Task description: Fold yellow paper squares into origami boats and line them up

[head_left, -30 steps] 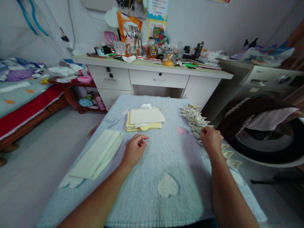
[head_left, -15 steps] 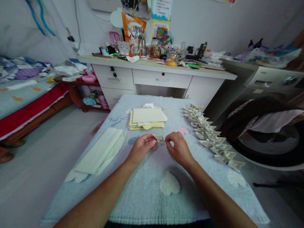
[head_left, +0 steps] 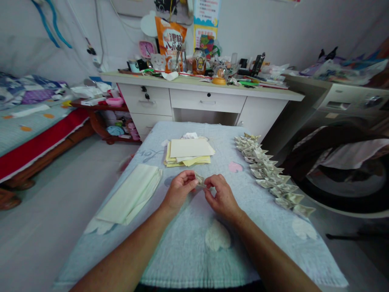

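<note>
Between my two hands is a small piece of folded paper (head_left: 199, 179), pale and printed-looking, held just above the cloth-covered table (head_left: 188, 251). My left hand (head_left: 181, 189) pinches its left end between thumb and fingers. At its right end, my right hand (head_left: 221, 194) has thumb and fingertips closed on the edge. Along the table's right side runs a row of small folded paper boats (head_left: 267, 172), grey-white and pointed. A stack of cream and yellow paper sheets (head_left: 191, 149) lies beyond my hands. Folded pale green-white paper (head_left: 130, 194) rests to the left.
Behind the table stands a white desk (head_left: 209, 101) crowded with jars, a bag and a pink clock (head_left: 146, 49). A washing machine (head_left: 349, 121) with its door open is at the right. At the left is a bed (head_left: 33, 117).
My right hand has moved slightly left and down onto the folded paper's right end. The paper has tilted, its right end lower. My left hand has stayed nearly in place.
</note>
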{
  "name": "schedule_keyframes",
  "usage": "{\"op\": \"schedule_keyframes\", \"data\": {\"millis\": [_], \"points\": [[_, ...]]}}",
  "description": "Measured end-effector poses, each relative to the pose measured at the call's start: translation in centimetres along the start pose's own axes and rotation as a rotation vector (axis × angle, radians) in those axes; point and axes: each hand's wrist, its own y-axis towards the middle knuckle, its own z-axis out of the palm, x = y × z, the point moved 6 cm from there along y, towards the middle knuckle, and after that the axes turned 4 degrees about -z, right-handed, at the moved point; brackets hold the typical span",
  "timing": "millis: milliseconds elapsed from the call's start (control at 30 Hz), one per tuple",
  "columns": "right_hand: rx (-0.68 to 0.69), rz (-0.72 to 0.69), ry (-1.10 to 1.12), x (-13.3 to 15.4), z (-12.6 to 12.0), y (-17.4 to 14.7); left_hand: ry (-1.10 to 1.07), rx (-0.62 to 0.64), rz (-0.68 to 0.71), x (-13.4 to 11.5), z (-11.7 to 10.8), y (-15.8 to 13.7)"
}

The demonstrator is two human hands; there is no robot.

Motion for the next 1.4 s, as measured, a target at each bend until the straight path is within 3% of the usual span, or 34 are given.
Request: {"op": "schedule_keyframes", "data": {"millis": [200, 500, 867, 1133, 1400], "points": [[-0.042, 0.141, 0.252, -0.6, 0.0, -0.1, 0.028, 0.038, -0.012, 0.0, 0.3, -0.1], [-0.073, 0.237, 0.335, -2.1, 1.2, -0.5, 0.038, 0.109, -0.046, 0.3, 0.9, -0.3], [-0.13, 0.026, 0.118, -0.7, 0.6, -0.5, -0.05, 0.111, -0.063, 0.5, 1.1, -0.5], [-0.129, 0.017, 0.053, -0.7, 0.6, -0.5, -0.17, 0.163, -0.238, 1.5, 1.6, -0.7], [-0.149, -0.003, 0.042, -0.8, 0.7, -0.7, -0.085, 0.16, -0.201, 1.5, 1.9, -0.8]]}}
